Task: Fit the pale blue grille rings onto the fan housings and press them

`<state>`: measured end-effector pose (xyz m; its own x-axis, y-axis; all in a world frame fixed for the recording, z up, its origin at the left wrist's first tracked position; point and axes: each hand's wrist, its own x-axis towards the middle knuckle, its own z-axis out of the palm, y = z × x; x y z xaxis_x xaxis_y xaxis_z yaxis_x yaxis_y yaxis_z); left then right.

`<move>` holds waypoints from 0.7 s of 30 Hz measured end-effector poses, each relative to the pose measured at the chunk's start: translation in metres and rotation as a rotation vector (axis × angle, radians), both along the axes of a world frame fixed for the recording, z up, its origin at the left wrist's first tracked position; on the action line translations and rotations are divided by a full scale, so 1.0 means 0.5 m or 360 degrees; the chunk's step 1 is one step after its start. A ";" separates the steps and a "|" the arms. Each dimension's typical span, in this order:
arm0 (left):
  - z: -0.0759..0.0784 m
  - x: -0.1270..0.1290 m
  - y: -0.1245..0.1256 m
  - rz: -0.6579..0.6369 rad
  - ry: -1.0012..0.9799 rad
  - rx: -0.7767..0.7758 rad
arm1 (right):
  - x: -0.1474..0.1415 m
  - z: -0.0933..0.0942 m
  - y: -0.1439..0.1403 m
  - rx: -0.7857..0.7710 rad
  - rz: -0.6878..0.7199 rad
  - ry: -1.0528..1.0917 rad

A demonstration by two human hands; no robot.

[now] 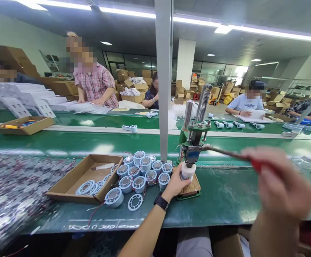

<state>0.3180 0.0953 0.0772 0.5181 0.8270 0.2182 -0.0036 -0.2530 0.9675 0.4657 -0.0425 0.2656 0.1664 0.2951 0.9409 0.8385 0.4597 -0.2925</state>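
A green hand press [194,153] stands on the bench, its white round head [188,171] lowered to the wooden base plate [194,187]. My left hand [175,184], with a black band at the wrist, is closed around a small round part right under that head; fingers and head mostly hide it. At right, my right hand [284,182] is blurred but wrapped round the red grip of the press lever [227,152]. Left of the press sit several light-blue round motor units [139,182] with silver centres and thin wires. A flat slotted ring [135,202] lies before them.
An open cardboard tray [72,175] holds more slotted rings. A large heap of wired parts [19,192] covers the bench's left end. A grey post [164,89] rises behind the units. Across the green conveyor [104,142], several people work; small handheld fans [238,125] lie there.
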 end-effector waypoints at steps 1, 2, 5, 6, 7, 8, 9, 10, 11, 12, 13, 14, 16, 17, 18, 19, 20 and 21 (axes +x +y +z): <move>-0.005 0.002 -0.002 0.0030 -0.0005 0.0016 | -0.020 -0.070 -0.040 0.0227 -0.0114 0.0020; -0.008 0.005 -0.004 0.0053 -0.0008 0.0033 | -0.037 -0.135 -0.071 0.0332 -0.0137 -0.0006; -0.010 0.013 -0.008 0.0096 0.0002 0.0096 | -0.056 -0.231 -0.110 0.0215 -0.0154 -0.0034; -0.009 0.015 -0.011 0.0110 0.0013 0.0122 | -0.050 -0.219 -0.108 0.0156 -0.0145 -0.0041; -0.006 0.016 -0.015 0.0129 0.0028 0.0152 | -0.038 -0.187 -0.097 0.0101 -0.0103 -0.0054; -0.004 0.014 -0.022 0.0157 0.0048 0.0186 | -0.022 -0.139 -0.078 0.0119 -0.0061 -0.0072; -0.002 0.010 -0.030 0.0193 0.0074 0.0226 | -0.003 -0.082 -0.049 0.0319 0.0013 -0.0055; -0.001 0.001 -0.041 0.0240 0.0108 0.0273 | 0.016 -0.024 -0.011 0.0409 0.0135 0.0030; -0.001 -0.013 -0.054 0.0299 0.0151 0.0327 | 0.033 0.028 0.032 0.0359 0.0257 0.0062; -0.002 -0.032 -0.069 0.0368 0.0202 0.0387 | 0.045 0.068 0.077 0.0249 0.0422 0.0116; -0.004 -0.058 -0.085 0.0451 0.0260 0.0449 | 0.051 0.093 0.119 0.0169 0.0537 0.0185; -0.009 -0.089 -0.103 0.0550 0.0322 0.0505 | 0.051 0.100 0.153 0.0088 0.0604 0.0247; -0.027 -0.162 -0.138 0.0785 0.0456 0.0582 | 0.034 0.060 0.194 0.0043 0.0582 0.0396; -0.040 -0.199 -0.152 0.0922 0.0528 0.0596 | 0.021 0.017 0.201 0.0053 0.0513 0.0467; -0.055 -0.235 -0.163 0.1057 0.0608 0.0596 | 0.007 -0.037 0.201 0.0087 0.0429 0.0543; -0.070 -0.266 -0.170 0.1186 0.0694 0.0588 | -0.008 -0.097 0.199 0.0070 0.0344 0.0615; -0.084 -0.291 -0.172 0.1291 0.0783 0.0579 | -0.022 -0.159 0.196 0.0006 0.0304 0.0669; -0.096 -0.310 -0.171 0.1371 0.0874 0.0573 | -0.036 -0.218 0.193 -0.0130 0.0289 0.0712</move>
